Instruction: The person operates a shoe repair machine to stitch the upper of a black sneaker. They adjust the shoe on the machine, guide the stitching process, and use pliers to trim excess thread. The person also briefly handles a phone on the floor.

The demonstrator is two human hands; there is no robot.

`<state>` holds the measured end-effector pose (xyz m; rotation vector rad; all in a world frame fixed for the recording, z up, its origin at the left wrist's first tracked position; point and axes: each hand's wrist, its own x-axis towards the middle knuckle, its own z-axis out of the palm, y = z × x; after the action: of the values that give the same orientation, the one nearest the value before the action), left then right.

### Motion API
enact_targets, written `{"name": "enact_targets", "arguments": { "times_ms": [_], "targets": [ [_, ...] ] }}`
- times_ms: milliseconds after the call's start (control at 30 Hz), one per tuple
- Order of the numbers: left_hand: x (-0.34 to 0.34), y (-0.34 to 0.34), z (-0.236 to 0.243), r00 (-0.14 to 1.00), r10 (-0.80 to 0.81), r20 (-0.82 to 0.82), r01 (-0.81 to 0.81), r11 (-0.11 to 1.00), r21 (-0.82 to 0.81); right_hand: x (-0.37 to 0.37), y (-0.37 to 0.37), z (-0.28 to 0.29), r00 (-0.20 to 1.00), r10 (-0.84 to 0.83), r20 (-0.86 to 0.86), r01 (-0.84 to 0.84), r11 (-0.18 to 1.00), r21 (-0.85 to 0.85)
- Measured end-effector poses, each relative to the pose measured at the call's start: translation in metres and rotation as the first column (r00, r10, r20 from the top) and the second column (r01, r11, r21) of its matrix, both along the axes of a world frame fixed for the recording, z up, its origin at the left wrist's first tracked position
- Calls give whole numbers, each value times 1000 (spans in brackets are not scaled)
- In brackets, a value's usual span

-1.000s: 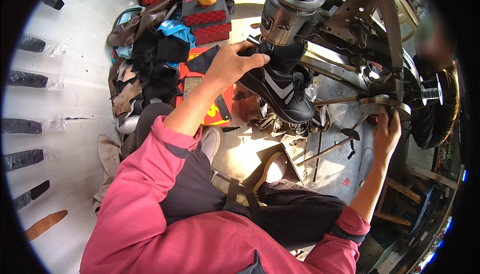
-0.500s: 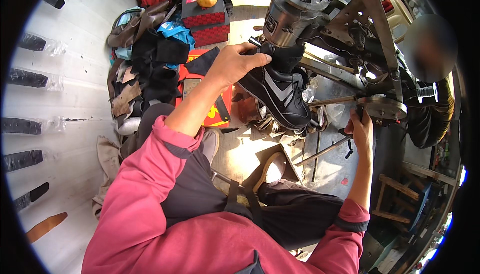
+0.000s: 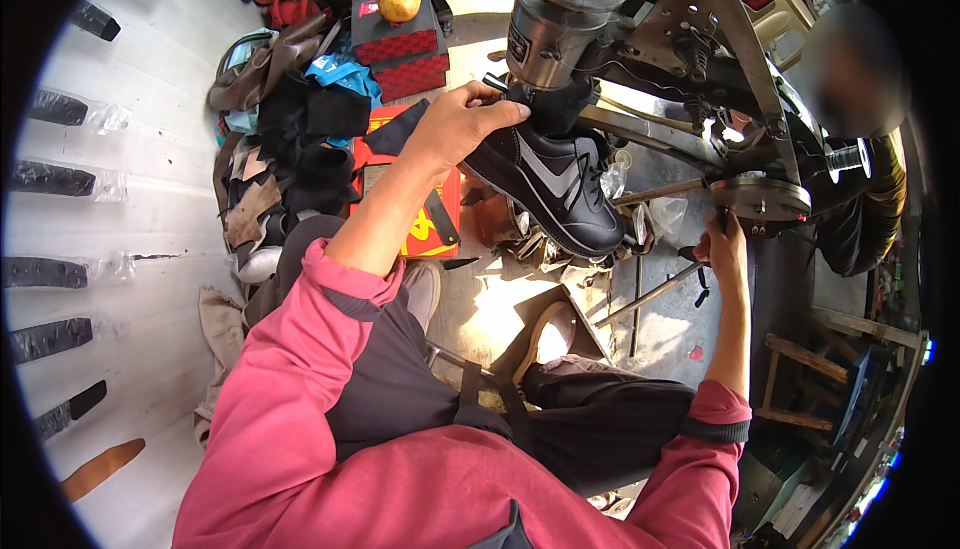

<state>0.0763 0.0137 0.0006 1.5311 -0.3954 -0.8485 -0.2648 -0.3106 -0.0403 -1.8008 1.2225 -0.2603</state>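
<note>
Black shoe [image 3: 562,187] at machine [image 3: 560,44], stacked closed boxes [image 3: 398,48], fruit [image 3: 399,5] atop

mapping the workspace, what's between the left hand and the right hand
In the head view, the black shoe lies between left hand and right hand, with a metal rod and clear plastic nearer the right.
</note>
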Motion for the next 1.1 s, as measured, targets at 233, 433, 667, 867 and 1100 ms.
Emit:
{"name": "enact_targets", "arguments": {
  "times_ms": [233, 433, 667, 867, 1100],
  "targets": [
    [-1, 0, 0, 999, -6, 34, 6, 1000, 2, -4, 1, 96, 948, 61, 314, 70, 918, -390],
    [1, 2, 1, 999, -4, -40, 0, 996, -88, -45, -68, 32, 969, -248, 14, 214, 805, -554],
    [-3, -3, -2, 998, 38, -47, -43, 994, -98, 17, 24, 22, 994, 110, 2, -110, 994, 0],
    [-6, -4, -3, 998, 58, -40, -61, 994, -90, -4, -1, 93, 962, -28, 273, 151, 885, -440],
    [-7, -5, -4, 997, 76, 16, -74, 993, -90, -36, -60, 16, 956, -281, -80, 224, 882, -416]
  ]
}}
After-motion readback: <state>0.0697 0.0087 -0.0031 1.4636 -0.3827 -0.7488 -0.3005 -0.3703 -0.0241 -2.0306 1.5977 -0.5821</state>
